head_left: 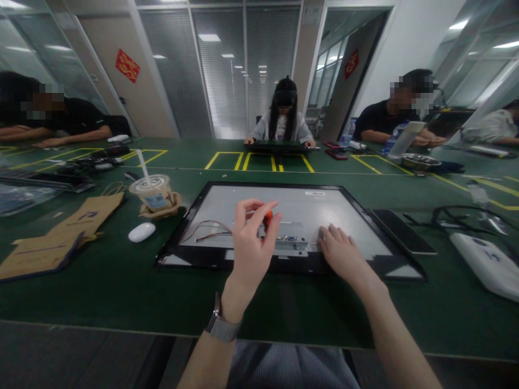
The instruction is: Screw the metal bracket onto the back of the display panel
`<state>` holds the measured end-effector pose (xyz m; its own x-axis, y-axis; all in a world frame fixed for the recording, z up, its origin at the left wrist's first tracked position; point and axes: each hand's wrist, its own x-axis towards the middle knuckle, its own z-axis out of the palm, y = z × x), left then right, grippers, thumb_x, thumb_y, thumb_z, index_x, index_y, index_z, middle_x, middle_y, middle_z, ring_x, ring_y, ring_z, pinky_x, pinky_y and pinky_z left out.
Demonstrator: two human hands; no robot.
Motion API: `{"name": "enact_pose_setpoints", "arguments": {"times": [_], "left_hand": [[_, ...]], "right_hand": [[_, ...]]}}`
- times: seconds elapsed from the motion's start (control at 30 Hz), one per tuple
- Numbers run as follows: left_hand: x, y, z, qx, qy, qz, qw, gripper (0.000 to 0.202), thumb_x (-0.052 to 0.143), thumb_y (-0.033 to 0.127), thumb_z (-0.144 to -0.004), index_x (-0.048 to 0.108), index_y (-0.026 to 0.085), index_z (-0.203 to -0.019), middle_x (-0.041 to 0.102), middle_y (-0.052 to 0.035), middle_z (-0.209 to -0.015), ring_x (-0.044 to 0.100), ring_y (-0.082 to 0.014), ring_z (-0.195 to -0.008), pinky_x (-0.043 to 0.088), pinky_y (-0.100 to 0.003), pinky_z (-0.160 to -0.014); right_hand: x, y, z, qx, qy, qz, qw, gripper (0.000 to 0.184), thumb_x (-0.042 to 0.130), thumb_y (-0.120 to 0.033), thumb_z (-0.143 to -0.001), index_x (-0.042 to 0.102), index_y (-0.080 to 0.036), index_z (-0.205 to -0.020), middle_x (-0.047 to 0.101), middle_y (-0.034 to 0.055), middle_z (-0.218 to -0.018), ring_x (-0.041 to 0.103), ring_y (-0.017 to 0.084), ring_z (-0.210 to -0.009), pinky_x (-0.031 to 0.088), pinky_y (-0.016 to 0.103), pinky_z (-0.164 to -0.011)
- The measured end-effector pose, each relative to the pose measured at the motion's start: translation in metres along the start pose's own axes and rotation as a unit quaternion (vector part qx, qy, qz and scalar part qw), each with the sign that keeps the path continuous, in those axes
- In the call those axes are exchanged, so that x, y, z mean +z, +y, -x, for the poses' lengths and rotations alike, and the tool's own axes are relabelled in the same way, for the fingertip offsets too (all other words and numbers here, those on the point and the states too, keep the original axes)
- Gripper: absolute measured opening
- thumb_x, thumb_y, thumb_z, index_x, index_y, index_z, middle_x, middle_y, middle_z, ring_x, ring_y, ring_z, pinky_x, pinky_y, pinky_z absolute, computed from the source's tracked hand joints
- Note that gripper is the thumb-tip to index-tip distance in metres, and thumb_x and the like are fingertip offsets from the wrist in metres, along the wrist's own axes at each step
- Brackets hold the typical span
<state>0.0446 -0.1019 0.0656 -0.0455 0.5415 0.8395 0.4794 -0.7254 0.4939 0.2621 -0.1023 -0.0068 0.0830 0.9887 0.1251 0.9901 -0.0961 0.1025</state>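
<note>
A flat display panel (259, 202) with a pale grey back and black frame lies on the green table. Above its middle, my left hand (253, 237) is closed around a small screwdriver (268, 218) with an orange and black handle; its lower end is mostly hidden by my fingers. Below that hand sits a metal bracket with a circuit board (291, 241), fixed near the panel's front edge. Thin cables (211, 233) run from it to the left. My right hand (340, 251) rests on the panel to the right of the bracket, fingers stretched out and palm down.
To the left stand an iced drink cup (152, 194), a white mouse-like case (141, 232) and a brown paper bag (87, 219). A black phone (401, 231) and a white device (484, 265) lie right. Several people sit across the table (182, 308).
</note>
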Motion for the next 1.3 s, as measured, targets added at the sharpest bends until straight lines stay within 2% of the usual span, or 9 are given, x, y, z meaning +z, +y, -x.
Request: {"name": "enact_pose_setpoints", "arguments": {"times": [0.13, 0.33, 0.5, 0.63, 0.73, 0.87, 0.97, 1.17, 1.3], "left_hand": [[0.000, -0.003, 0.004, 0.021, 0.029, -0.008, 0.999, 0.018, 0.056, 0.015, -0.093, 0.068, 0.018, -0.106, 0.054, -0.0041, -0.095, 0.058, -0.0122, -0.083, 0.054, -0.027, -0.074], [-0.001, -0.009, 0.008, 0.046, -0.012, 0.006, 0.999, 0.032, 0.043, 0.009, -0.096, 0.059, 0.016, -0.123, 0.062, -0.0088, -0.108, 0.062, -0.0152, -0.097, 0.054, -0.029, -0.083], [0.007, -0.018, 0.006, 0.102, -0.036, 0.007, 0.994, 0.032, 0.046, 0.011, -0.094, 0.058, 0.016, -0.123, 0.061, -0.0112, -0.115, 0.059, -0.0190, -0.108, 0.052, -0.034, -0.092], [0.014, -0.030, -0.007, 0.163, -0.010, -0.017, 0.986, 0.020, 0.059, 0.017, -0.090, 0.067, 0.018, -0.108, 0.057, -0.0068, -0.098, 0.060, -0.0150, -0.088, 0.053, -0.028, -0.077], [0.020, -0.040, -0.019, 0.180, -0.036, -0.015, 0.983, 0.018, 0.056, 0.017, -0.092, 0.068, 0.018, -0.105, 0.059, -0.0047, -0.090, 0.060, -0.0130, -0.082, 0.053, -0.026, -0.074], [0.025, -0.055, -0.025, 0.124, -0.032, -0.004, 0.992, 0.027, 0.043, 0.018, -0.098, 0.065, 0.017, -0.114, 0.064, -0.0077, -0.095, 0.062, -0.0142, -0.087, 0.052, -0.027, -0.077], [0.023, -0.061, -0.024, 0.065, -0.015, 0.030, 0.997, 0.026, 0.042, 0.021, -0.098, 0.066, 0.016, -0.108, 0.066, -0.0083, -0.098, 0.063, -0.0157, -0.092, 0.052, -0.030, -0.082], [0.015, -0.052, -0.019, -0.017, -0.020, 0.103, 0.994, 0.013, 0.062, 0.028, -0.089, 0.068, 0.017, -0.089, 0.066, -0.0031, -0.082, 0.062, -0.0145, -0.078, 0.051, -0.028, -0.077], [0.015, -0.046, -0.010, -0.102, -0.069, 0.164, 0.979, 0.023, 0.047, 0.031, -0.097, 0.063, 0.018, -0.107, 0.069, -0.0072, -0.096, 0.064, -0.0144, -0.077, 0.052, -0.027, -0.069]], "right_hand": [[-0.006, -0.001, -0.002, -0.035, 0.002, 0.028, 0.999, 0.041, 0.032, -0.019, -0.098, 0.055, -0.006, -0.129, 0.054, 0.0272, -0.134, 0.054, 0.037, -0.122, 0.047, 0.049, -0.094], [-0.017, 0.003, -0.019, -0.095, -0.056, 0.039, 0.993, 0.037, 0.035, -0.021, -0.099, 0.056, -0.010, -0.128, 0.061, 0.0236, -0.118, 0.063, 0.033, -0.107, 0.050, 0.043, -0.085], [-0.011, 0.004, -0.048, -0.145, -0.038, 0.040, 0.988, 0.044, 0.037, -0.017, -0.098, 0.044, -0.015, -0.141, 0.059, 0.0227, -0.123, 0.060, 0.032, -0.110, 0.048, 0.042, -0.088], [0.003, 0.003, -0.071, -0.163, -0.008, -0.001, 0.987, 0.045, 0.034, -0.023, -0.100, 0.043, -0.020, -0.144, 0.053, 0.0223, -0.135, 0.054, 0.034, -0.121, 0.045, 0.046, -0.095], [0.014, 0.002, -0.082, -0.157, 0.023, -0.030, 0.987, 0.046, 0.032, -0.025, -0.100, 0.044, -0.022, -0.144, 0.049, 0.0205, -0.143, 0.047, 0.035, -0.130, 0.040, 0.053, -0.101], [0.025, 0.003, -0.086, -0.147, 0.035, -0.070, 0.986, 0.048, 0.028, -0.030, -0.101, 0.043, -0.022, -0.146, 0.044, 0.0185, -0.149, 0.039, 0.033, -0.138, 0.033, 0.055, -0.108], [0.031, 0.006, -0.086, -0.156, 0.041, -0.086, 0.983, 0.049, 0.027, -0.033, -0.101, 0.044, -0.022, -0.146, 0.043, 0.0173, -0.150, 0.038, 0.032, -0.139, 0.032, 0.054, -0.110], [0.040, 0.010, -0.087, -0.158, 0.050, -0.092, 0.982, 0.048, 0.030, -0.033, -0.100, 0.047, -0.021, -0.143, 0.046, 0.0162, -0.148, 0.040, 0.031, -0.138, 0.033, 0.053, -0.109], [0.043, 0.011, -0.085, -0.161, 0.050, -0.093, 0.981, 0.049, 0.028, -0.032, -0.100, 0.046, -0.020, -0.144, 0.045, 0.0164, -0.149, 0.040, 0.031, -0.139, 0.033, 0.053, -0.110]]}}
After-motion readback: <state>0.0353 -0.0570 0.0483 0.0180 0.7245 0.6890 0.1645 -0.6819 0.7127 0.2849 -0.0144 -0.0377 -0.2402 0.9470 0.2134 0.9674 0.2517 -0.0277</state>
